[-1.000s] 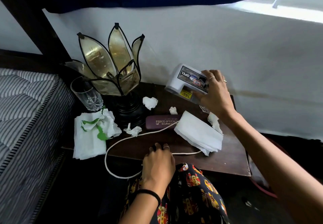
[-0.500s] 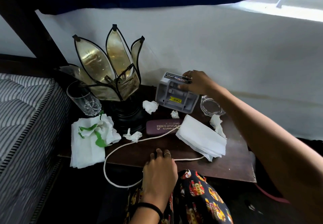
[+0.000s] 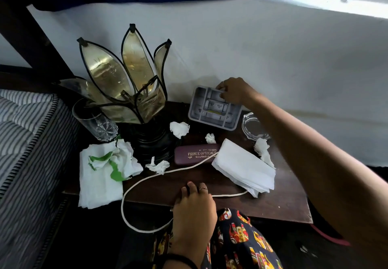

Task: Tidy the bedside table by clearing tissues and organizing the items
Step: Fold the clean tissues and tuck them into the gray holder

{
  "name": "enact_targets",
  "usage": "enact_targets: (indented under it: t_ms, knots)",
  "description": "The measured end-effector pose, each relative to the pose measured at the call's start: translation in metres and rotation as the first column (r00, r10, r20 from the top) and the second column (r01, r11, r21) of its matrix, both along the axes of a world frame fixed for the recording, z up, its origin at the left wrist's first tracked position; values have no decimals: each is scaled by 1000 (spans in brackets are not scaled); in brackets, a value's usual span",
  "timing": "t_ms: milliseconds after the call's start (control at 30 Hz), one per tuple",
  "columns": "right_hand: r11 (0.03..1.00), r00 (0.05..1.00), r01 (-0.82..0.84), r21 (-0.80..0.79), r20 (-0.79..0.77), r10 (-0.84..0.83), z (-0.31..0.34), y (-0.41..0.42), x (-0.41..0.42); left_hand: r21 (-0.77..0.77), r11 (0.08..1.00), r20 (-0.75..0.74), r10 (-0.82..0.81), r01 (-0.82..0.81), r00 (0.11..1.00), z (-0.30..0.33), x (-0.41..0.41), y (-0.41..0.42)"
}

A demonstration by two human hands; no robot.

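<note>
1. Head view: a dark wooden bedside table [image 3: 273, 210] stands against a white wall, with a striped mattress [image 3: 27, 142] to its left.
2. The right hand [image 3: 234, 92] reaches to the far side and grips the top right corner of a grey plastic box [image 3: 212, 111], fingers curled over its edge; the box stands tilted on the table near the wall.
3. The left hand [image 3: 194, 207] rests on the near edge of the table, fingers close together and lying flat, touching a white cord [image 3: 147, 182] that loops off the front.
4. Crumpled tissues lie scattered: one [image 3: 179, 129] beside the lamp's base, a small one [image 3: 210, 138] just beyond the glasses case [image 3: 196, 155], one [image 3: 157, 165] nearer the front, one [image 3: 262, 149] at the right.
5. A folded white napkin [image 3: 244, 168] lies right of the case; a green-and-white pile of napkins [image 3: 105, 168] overhangs the left edge.
6. A petal-shaped lamp [image 3: 126, 84] and a drinking glass [image 3: 94, 121] stand far left; a glass ashtray [image 3: 252, 126] sits right of the box.
</note>
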State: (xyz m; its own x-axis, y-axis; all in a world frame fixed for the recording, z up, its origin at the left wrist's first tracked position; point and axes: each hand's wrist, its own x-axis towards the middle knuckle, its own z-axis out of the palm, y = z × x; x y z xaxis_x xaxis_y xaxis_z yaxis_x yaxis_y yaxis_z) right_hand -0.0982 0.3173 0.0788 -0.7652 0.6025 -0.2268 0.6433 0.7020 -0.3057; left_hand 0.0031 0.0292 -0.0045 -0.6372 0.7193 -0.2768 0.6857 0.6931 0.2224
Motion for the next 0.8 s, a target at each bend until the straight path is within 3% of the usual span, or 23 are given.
enact_targets:
  t_ms: [233, 600, 800]
  knots:
    - [989, 999, 9, 146, -35, -4, -16, -8, 0, 22, 1000, -30, 0, 0, 1000, -3, 0, -1]
    - [996, 997, -36, 82, 71, 30, -10, 1, -9, 35, 999, -3, 18, -18, 1000, 2, -1, 1]
    - [986, 982, 106, 130, -167, -83, -24, -4, -9, 18, 1000, 18, 6, -7, 1000, -2, -2, 0]
